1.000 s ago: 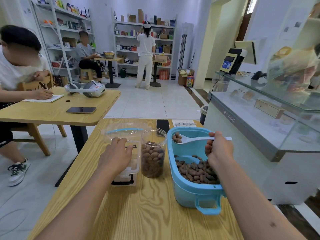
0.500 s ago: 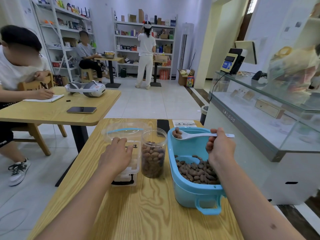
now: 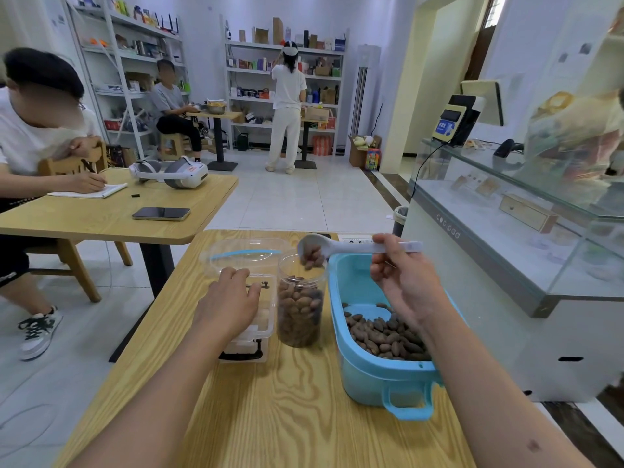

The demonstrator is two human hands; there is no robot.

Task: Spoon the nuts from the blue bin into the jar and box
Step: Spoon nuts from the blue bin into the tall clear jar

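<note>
Swinging left from over the blue bin (image 3: 378,373), the right hand (image 3: 403,288) grips the spoon (image 3: 341,246) tipped over the jar (image 3: 300,300), nuts (image 3: 312,258) tumbling in, while the relaxed left hand (image 3: 233,300) steadies the clear box (image 3: 244,336) beside it.

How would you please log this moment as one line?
right hand: holds white plastic spoon, tipping nuts | clear plastic jar: receiving | left hand: rests on clear box

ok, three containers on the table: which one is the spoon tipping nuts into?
The clear round jar in the middle. The spoon in the right hand tips over its mouth; the clear box sits left, the blue bin right.
</note>
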